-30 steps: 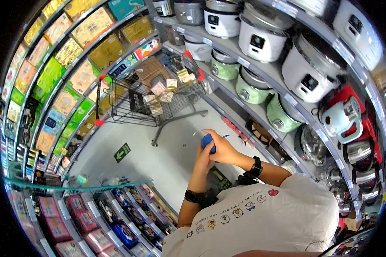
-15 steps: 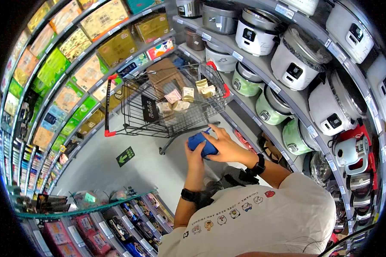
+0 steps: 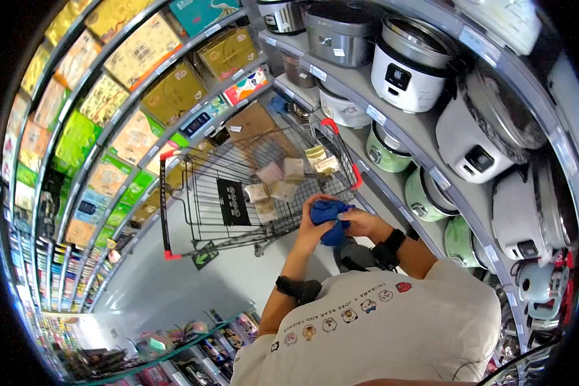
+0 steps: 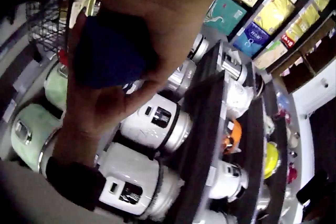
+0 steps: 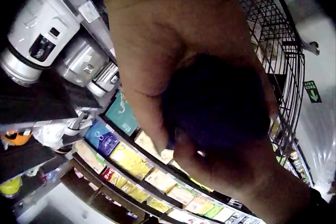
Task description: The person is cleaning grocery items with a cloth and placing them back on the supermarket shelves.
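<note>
A crumpled dark blue cloth-like item (image 3: 331, 222) is held between both hands in the head view, close to the cart's near side. The left hand (image 3: 312, 225) grips its left side with the fingers round it. On the opposite side the right hand (image 3: 361, 222) pinches it. Seen from the left wrist, the blue item (image 4: 110, 50) is bunched against the palm; from the right wrist, the same item (image 5: 215, 103) looks dark and rounded, partly covered by fingers. What it is exactly I cannot tell.
A wire shopping cart (image 3: 231, 199) with several small packs (image 3: 283, 190) stands just beyond the hands. Rice cookers (image 3: 408, 71) fill shelves on the right; packaged goods (image 3: 141, 51) line the left. A glass-edged shelf (image 3: 167, 354) lies at lower left.
The blue item looks looser and larger than the compact bundle before, and hangs lower. Both hands have shifted around it. The cart appears closer and lower in view.
</note>
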